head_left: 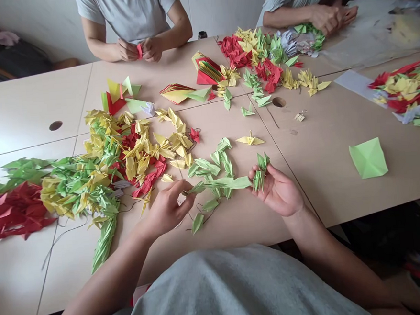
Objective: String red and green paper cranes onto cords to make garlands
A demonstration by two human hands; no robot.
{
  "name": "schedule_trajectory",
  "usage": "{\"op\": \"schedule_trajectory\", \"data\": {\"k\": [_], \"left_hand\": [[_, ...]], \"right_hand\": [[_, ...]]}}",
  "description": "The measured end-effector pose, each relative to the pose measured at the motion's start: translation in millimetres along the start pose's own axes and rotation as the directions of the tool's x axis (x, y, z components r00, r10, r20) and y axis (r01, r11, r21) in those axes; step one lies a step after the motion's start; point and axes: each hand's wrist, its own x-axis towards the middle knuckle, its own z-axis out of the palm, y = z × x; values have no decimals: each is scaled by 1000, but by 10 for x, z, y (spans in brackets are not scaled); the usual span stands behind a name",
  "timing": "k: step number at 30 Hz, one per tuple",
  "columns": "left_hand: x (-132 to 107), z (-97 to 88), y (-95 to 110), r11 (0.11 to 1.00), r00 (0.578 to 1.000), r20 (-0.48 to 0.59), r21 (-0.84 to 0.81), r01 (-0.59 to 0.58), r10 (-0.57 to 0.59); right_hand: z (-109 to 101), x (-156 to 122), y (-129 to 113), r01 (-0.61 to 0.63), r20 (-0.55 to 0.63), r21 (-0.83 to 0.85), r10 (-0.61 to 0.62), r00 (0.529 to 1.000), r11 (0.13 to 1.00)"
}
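A strand of green folded paper cranes [229, 183] stretches between my hands just above the table. My left hand [168, 206] pinches its left end, thumb and forefinger brought together. At the other end, my right hand [280, 191] is turned palm up, its fingers curled round a bunch of green cranes [260, 173]. More of the green cranes lie behind and below the strand, with a dark thread trailing near two loose ones [198, 222]. Beyond my right hand sits a single yellow crane [251, 139].
Heaped strings of yellow, green and red cranes [99, 170] cover the table's left side. A green paper square [368, 158] lies at right, near a small clip [300, 116]. Across the table, one person's hands [139, 50] hold red paper; another's hands [333, 18] work beside plastic sheeting.
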Motion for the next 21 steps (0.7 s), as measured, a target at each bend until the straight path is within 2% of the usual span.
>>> {"op": "schedule_trajectory", "data": {"k": [2, 4, 8, 10, 12, 13, 14, 15, 17, 18, 19, 21], "left_hand": [[-23, -37, 96, 999, 1000, 27, -45, -2, 3], [-45, -37, 180, 995, 996, 72, -84, -52, 58], [-67, 85, 279, 978, 969, 155, -114, -177, 193], [-67, 177, 292, 970, 951, 198, -105, -221, 238], [-61, 253, 277, 960, 928, 251, -110, -256, 276], [-56, 279, 257, 955, 917, 270, -118, -272, 294], [-50, 294, 227, 952, 909, 283, -124, -281, 305], [-42, 299, 186, 951, 909, 283, -122, -284, 307], [-25, 284, 73, 962, 931, 241, -79, -262, 273], [-15, 270, 3, 969, 947, 209, -42, -242, 246], [-5, 254, -70, 974, 958, 183, -1, -225, 221], [12, 225, -212, 968, 956, 189, 69, -242, 226]], "right_hand": [[0, -17, -37, 23, -1, -22, -23, 1000, 999], [-27, -29, -88, 29, -20, -47, -30, 999, 998], [-161, -13, -196, 21, -90, -163, -36, 995, 986], [-240, 18, -224, 69, -130, -280, -109, 986, 958], [-299, 52, -222, 157, -163, -440, -251, 954, 884], [-315, 65, -211, 205, -173, -546, -349, 921, 812], [-320, 71, -192, 244, -162, -666, -457, 875, 705], [-315, 70, -166, 269, -120, -787, -564, 817, 556], [-275, 45, -93, 268, 73, -948, -707, 703, 169], [-245, 24, -44, 260, 200, -965, -715, 670, -26], [-212, 1, 13, 261, 322, -946, -680, 659, -194], [-156, -43, 146, 289, 484, -864, -526, 699, -412]]}}
